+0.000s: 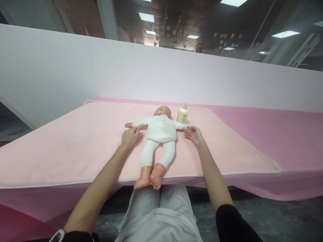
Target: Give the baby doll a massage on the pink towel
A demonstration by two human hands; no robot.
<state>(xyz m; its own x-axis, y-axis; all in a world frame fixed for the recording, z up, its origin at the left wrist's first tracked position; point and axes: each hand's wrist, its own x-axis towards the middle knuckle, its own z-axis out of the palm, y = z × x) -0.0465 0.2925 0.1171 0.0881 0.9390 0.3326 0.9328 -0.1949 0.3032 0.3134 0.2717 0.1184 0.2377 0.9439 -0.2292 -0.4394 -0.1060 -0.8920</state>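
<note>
Lying face-up at frame centre: baby doll (158, 141), white top + white leggings, head toward upper centre, bare feet (148, 178) at the near edge of the pale pink blanket (75, 144), toes overhanging that edge slightly. Doll arms spread out to both sides.

L hand (129, 136): just left of centre, fingers loosely curled, resting at/under the doll's outstretched arm near its hand; looks like contact, but a closed grasp can't be confirmed. R hand (193, 134): right of centre, flat + open, palm down on blanket, fingertips touching the doll's other hand/sleeve end. Nothing held in it.

Bottle (182, 114): cream-coloured pump type, upright, just right of the doll's head, upper centre; apart from R hand, near the doll's shoulder.

Edges: blanket near edge has white trim, runs across lower-mid frame; its right corner is rounded, mid-right. Beneath it a darker pink cover (290, 134) extends to right edge of frame and drapes down at lower left. Far edge of the bed butts a white wall panel (75, 67) across upper frame.

Open room: wide bare blanket left of L hand; bare stretch also right of R hand out to blanket corner. Person's lap, grey trousers (158, 215), bottom centre, directly below the doll's feet.
</note>
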